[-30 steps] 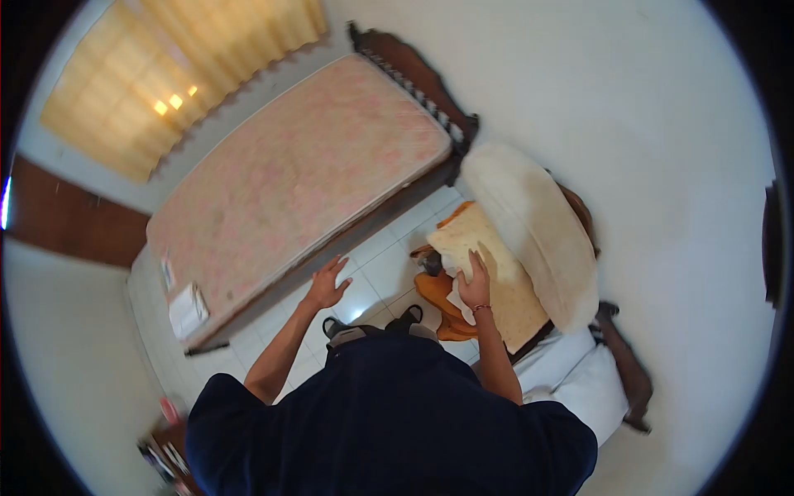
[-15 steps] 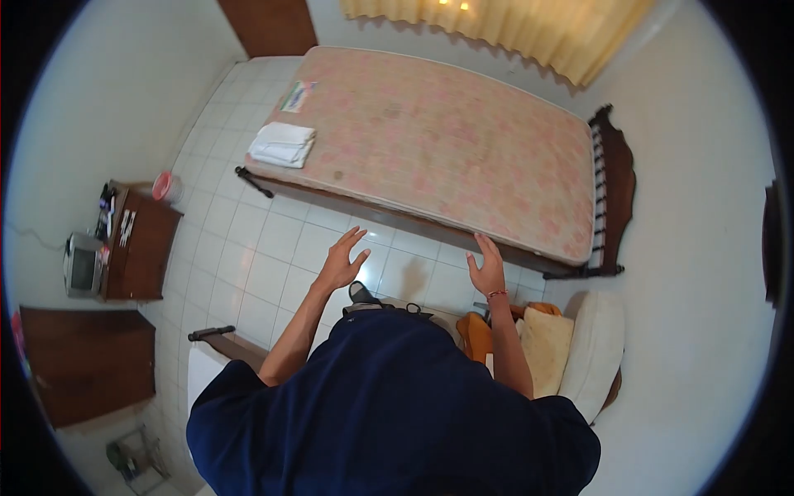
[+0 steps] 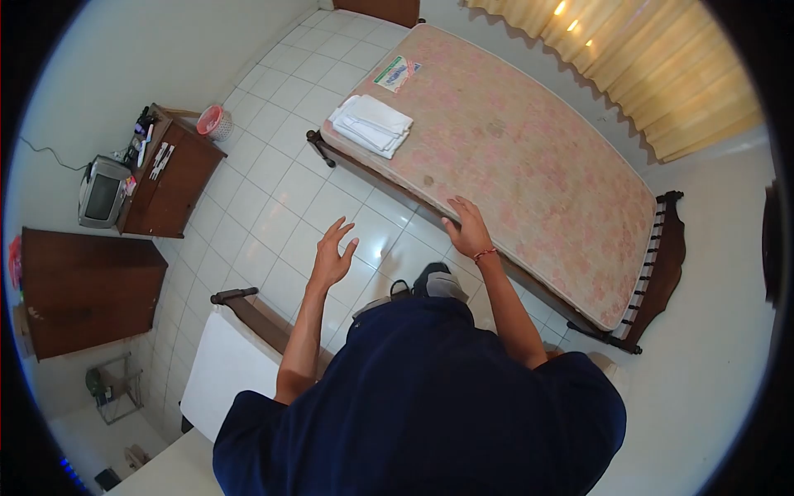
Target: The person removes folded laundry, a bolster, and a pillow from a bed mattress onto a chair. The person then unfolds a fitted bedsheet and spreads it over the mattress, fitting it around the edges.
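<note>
My left hand (image 3: 331,258) is held over the tiled floor, fingers apart, holding nothing. Near the long edge of the mattress (image 3: 513,149), my right hand (image 3: 470,230) is raised with its fingers spread and nothing in it; a red bracelet circles that wrist. The mattress has a faded pink pattern and lies on a dark wooden bed frame. Folded white cloth (image 3: 370,126) rests on its near left corner, beside a printed label (image 3: 398,74).
At the left stand a wooden cabinet (image 3: 171,186), a small television (image 3: 102,192) and a brown cabinet (image 3: 95,289). A pink-and-white basket (image 3: 215,122) is on the floor. A second bed with a white cover (image 3: 227,368) lies at the lower left. Yellow curtains (image 3: 653,74) hang upper right.
The view has turned left, bringing the cabinets and second bed in while the cream cushions at the right have mostly left it. Both hands stay raised and empty.
</note>
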`<control>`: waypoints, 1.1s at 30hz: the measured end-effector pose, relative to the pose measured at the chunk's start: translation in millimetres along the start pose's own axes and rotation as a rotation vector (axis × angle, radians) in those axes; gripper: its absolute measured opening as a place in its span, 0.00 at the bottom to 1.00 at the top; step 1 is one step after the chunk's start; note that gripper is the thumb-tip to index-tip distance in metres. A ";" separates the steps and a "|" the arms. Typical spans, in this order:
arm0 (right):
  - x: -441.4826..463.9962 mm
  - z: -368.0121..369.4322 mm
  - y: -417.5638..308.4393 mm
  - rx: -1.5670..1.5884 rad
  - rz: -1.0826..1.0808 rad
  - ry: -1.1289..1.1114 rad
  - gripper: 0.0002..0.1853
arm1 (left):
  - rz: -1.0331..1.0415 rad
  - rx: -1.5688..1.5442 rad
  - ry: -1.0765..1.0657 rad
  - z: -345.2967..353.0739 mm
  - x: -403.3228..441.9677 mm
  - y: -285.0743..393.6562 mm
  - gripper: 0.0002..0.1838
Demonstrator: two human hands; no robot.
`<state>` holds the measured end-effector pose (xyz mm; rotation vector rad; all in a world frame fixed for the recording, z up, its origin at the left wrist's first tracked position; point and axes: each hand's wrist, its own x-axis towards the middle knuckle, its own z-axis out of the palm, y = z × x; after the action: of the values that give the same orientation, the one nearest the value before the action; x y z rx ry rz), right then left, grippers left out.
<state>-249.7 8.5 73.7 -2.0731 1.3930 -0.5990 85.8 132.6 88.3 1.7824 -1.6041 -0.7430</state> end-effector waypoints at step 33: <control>432.2 271.1 83.4 -0.351 0.420 -0.439 0.77 | 0.341 0.915 -0.723 62.3 541.8 -235.3 0.74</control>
<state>22.2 -363.7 -160.3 -1.9119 1.6691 0.2777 246.7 -394.8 -132.6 1.7842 -3.0064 -0.5389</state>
